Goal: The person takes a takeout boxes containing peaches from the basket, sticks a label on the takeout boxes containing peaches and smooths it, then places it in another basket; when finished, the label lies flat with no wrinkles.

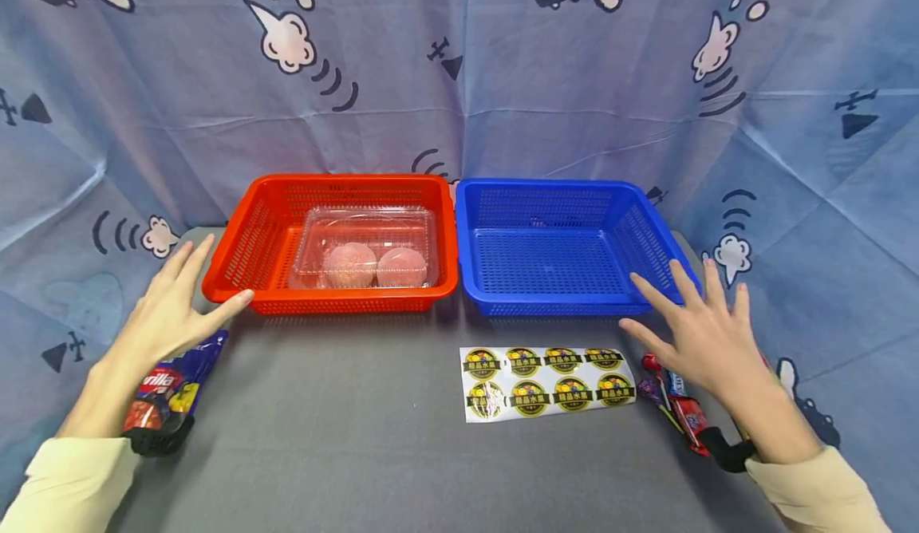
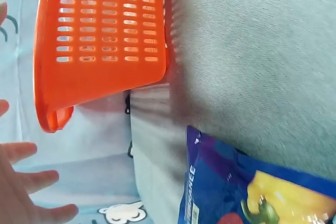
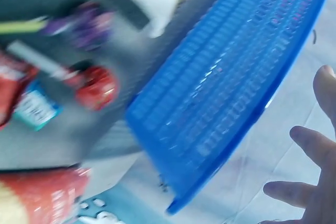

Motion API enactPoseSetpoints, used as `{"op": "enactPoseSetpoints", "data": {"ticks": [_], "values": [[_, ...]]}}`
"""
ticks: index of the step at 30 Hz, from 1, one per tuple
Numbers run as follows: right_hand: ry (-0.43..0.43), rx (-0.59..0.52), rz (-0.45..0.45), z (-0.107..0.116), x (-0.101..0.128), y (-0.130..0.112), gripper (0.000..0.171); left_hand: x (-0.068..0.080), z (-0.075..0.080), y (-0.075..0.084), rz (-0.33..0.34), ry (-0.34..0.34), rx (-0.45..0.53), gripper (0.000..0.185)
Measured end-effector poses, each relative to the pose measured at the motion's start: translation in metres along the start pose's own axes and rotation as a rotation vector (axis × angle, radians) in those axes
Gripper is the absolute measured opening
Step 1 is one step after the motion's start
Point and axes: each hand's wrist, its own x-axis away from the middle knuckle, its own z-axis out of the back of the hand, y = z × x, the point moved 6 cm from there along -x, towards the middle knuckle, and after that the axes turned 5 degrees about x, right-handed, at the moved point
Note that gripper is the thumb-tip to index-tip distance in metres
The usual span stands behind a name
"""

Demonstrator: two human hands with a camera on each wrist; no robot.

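Grey tabletop (image 1: 373, 437), blue patterned backdrop (image 1: 459, 78)

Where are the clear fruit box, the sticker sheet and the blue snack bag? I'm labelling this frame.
clear fruit box (image 1: 364, 234), head view, on its lid.
sticker sheet (image 1: 547, 372), head view, at its middle.
blue snack bag (image 1: 179, 377), head view, on its upper half.

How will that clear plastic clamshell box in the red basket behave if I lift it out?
The clear clamshell box looks thin-walled, so it would probably flex under a squeeze. Two round pinkish items sit loose inside and may roll if it tilts. Its glossy lid could be slippery; lifting it level out of the red basket seems safest.
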Motion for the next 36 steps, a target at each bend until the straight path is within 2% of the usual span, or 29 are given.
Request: {"op": "enactPoseSetpoints", "data": {"ticks": [6, 9, 14, 17, 24, 28, 31, 34, 36], "values": [[0.045, -0.044, 0.055, 0.012, -0.017, -0.028, 0.072, -0.015, -0.003, 0.000, -0.023, 0.018, 0.035, 0.105], [0.052, -0.066, 0.081, 0.017, -0.026, -0.044, 0.071, -0.021, -0.008, -0.003, 0.002, -0.005, 0.051, 0.109], [0.016, -0.154, 0.098, 0.017, -0.043, -0.072, 0.072, -0.027, -0.019, -0.008, 0.038, -0.036, 0.106, 0.116], [-0.001, -0.240, 0.114, 0.015, -0.054, -0.092, 0.071, -0.029, -0.022, -0.009, 0.030, -0.026, 0.145, 0.114], [-0.047, -0.548, 0.155, 0.012, -0.084, -0.147, 0.073, -0.040, -0.025, -0.009, -0.021, 0.036, 0.245, 0.092], [-0.019, -0.689, 0.198, 0.016, -0.099, -0.179, 0.073, -0.040, -0.029, -0.015, 0.075, -0.015, 0.242, 0.106], [-0.036, -0.788, 0.206, 0.015, -0.110, -0.199, 0.074, -0.039, -0.033, -0.019, 0.142, -0.072, 0.227, 0.116], [-0.060, -0.846, 0.209, 0.011, -0.122, -0.218, 0.074, -0.039, -0.034, -0.021, 0.162, -0.109, 0.221, 0.118], [-0.072, -0.846, 0.212, 0.006, -0.129, -0.230, 0.073, -0.039, -0.034, -0.022, 0.164, -0.123, 0.223, 0.118]]}}
